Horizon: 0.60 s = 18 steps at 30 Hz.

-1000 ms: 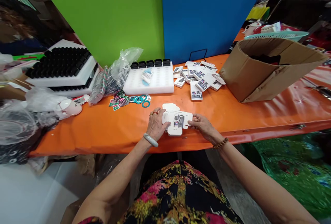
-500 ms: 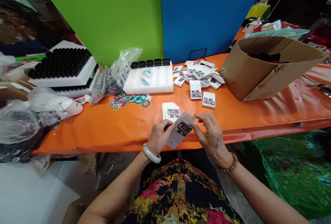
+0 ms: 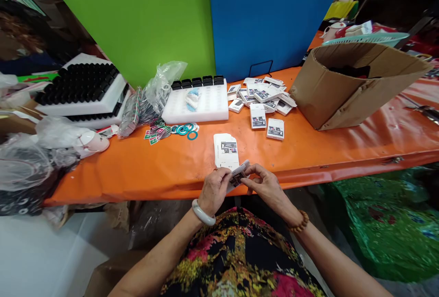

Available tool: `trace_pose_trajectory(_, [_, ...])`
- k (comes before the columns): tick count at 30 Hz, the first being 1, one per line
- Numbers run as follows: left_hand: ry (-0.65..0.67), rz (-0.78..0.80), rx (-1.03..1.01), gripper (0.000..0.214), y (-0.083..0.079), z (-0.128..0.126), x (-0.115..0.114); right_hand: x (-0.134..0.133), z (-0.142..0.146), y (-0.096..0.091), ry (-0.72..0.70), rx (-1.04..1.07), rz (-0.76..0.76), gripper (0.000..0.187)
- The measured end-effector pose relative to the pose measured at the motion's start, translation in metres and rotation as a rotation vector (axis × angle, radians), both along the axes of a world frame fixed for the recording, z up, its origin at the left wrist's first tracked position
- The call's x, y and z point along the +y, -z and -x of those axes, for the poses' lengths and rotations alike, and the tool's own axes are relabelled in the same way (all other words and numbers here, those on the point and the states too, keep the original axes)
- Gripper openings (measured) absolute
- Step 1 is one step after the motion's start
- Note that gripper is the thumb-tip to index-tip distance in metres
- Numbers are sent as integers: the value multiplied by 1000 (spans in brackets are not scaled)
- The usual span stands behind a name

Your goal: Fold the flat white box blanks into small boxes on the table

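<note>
Between my hands is a small printed carton (image 3: 236, 178), tilted, at the front edge of the table. My left hand (image 3: 214, 189) pinches its left side, thumb on top. On the opposite side my right hand (image 3: 265, 188) has its thumb and fingers closed on the carton's upper end. Just beyond lies a stack of flat white printed cartons (image 3: 226, 149). Several made-up small boxes (image 3: 264, 93) are piled farther back, with one box (image 3: 275, 128) lying nearer to me.
A tall open cardboard box (image 3: 329, 91) stands at the right. White foam trays (image 3: 195, 107) with black pieces sit at the back and left. Teal rings (image 3: 192, 135), stickers (image 3: 157, 131) and plastic-wrapped goods (image 3: 130, 114) lie on the orange table cover (image 3: 164, 169).
My right hand has moved from beside the carton's end to gripping it. The carton has come down and turned, and more of the flat stack shows behind it.
</note>
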<state>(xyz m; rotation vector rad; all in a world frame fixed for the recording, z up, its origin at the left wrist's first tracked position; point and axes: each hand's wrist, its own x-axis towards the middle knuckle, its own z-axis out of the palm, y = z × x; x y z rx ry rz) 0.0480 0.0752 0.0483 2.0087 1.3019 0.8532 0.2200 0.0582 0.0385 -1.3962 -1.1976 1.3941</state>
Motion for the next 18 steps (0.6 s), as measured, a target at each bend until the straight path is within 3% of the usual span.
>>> trace_pose_trajectory(6, [3, 61, -22, 16, 1, -2, -4, -2, -5, -6, -100, 173, 195, 22])
trace_pose_trajectory(10, [9, 17, -70, 20, 2, -5, -9, -4, -3, -4, -136, 319, 233, 28])
trace_pose_trajectory(14, [32, -32, 132, 28, 5, -5, -13, -7, 3, -3, -97, 404, 224, 31])
trace_pose_trajectory(18, [37, 25, 284, 47, 3, -4, -16, -8, 8, -6, -82, 439, 217, 32])
